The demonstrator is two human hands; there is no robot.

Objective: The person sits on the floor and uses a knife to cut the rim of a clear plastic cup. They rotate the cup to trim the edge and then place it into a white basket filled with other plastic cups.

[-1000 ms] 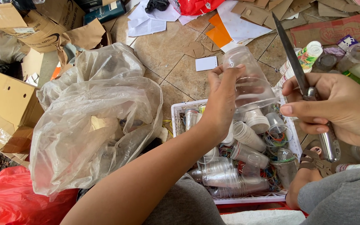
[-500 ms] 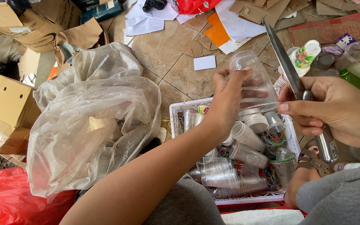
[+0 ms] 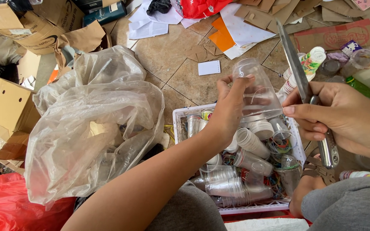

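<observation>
Left hand (image 3: pixel 230 109) gripped clear plastic cup (image 3: pixel 258 92) upside down over white basket (image 3: pixel 178 117); right hand (image 3: pixel 343 117), closed on knife (image 3: pixel 298 70), had tilted its blade nearer the cup.

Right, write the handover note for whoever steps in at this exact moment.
Left hand: holds a clear plastic cup upside down over the white basket.
Right hand: grips a knife, blade pointing up and away, beside the cup's rim.
Done: many clear cups lie in the basket; more show inside the big clear bag at left.
Left: nothing shows whether the held cup is cut yet.
</observation>
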